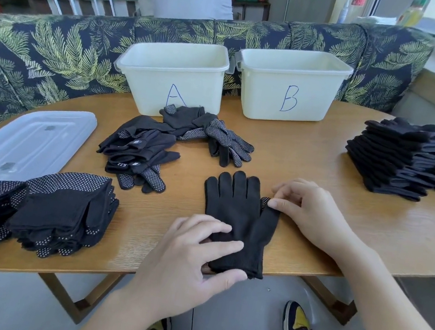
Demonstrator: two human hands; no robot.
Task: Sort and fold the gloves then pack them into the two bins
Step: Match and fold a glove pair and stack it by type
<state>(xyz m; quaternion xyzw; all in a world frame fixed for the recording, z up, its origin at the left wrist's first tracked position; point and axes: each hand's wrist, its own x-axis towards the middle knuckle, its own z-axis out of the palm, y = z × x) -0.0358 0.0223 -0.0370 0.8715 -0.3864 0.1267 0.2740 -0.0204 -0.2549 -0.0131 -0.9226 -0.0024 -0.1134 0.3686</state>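
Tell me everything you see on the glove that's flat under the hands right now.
The black glove lies flat near the table's front edge, fingers pointing away toward the bins, cuff at the edge. It looks like plain knit fabric with a ribbed cuff. A dotted patch peeks out beside its thumb, so a second glove may lie beneath. The left hand presses on the cuff and palm area; the right hand pinches the thumb tip.
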